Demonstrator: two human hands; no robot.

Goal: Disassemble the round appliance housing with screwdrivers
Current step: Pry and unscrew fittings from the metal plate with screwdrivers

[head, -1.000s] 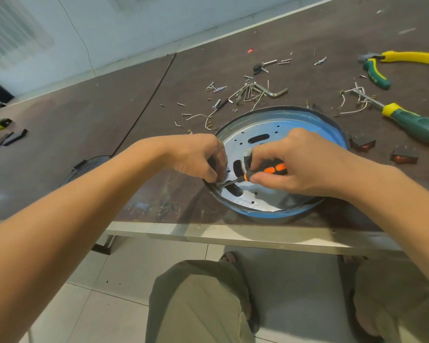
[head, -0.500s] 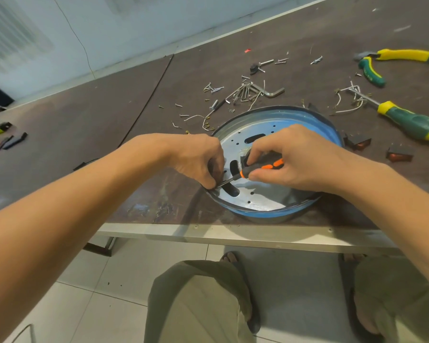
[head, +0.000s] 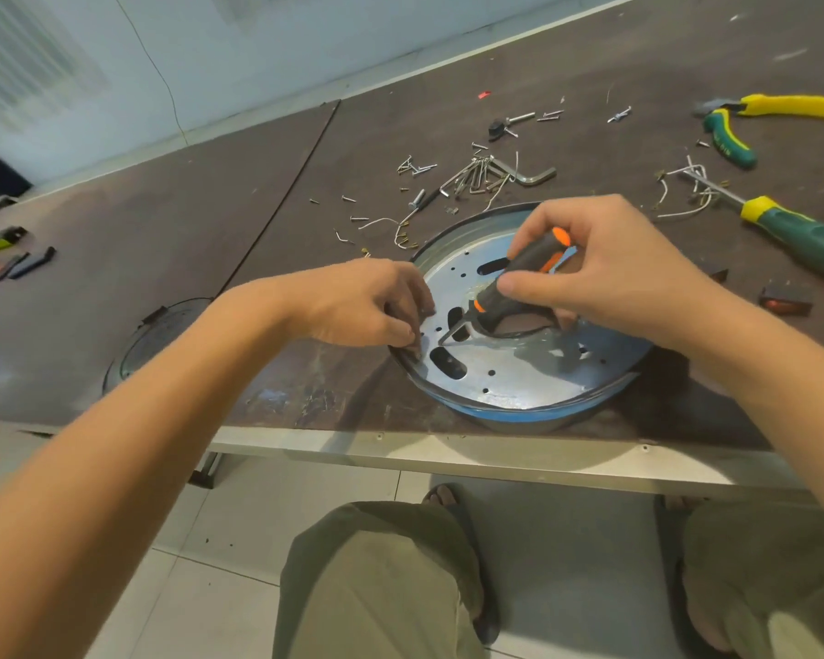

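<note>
One round, blue-rimmed, slotted silvery housing (head: 519, 387)

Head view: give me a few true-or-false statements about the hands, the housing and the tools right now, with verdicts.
1. The right hand grips the black-and-orange screwdriver. True.
2. Its tip points down at the round housing. True.
3. The left hand holds the green-and-yellow screwdriver. False: that screwdriver lies on the table, right of the housing; the left hand is at the housing's left rim.
4. The pliers lie inside the housing. False: they lie on the table beyond it.
</note>
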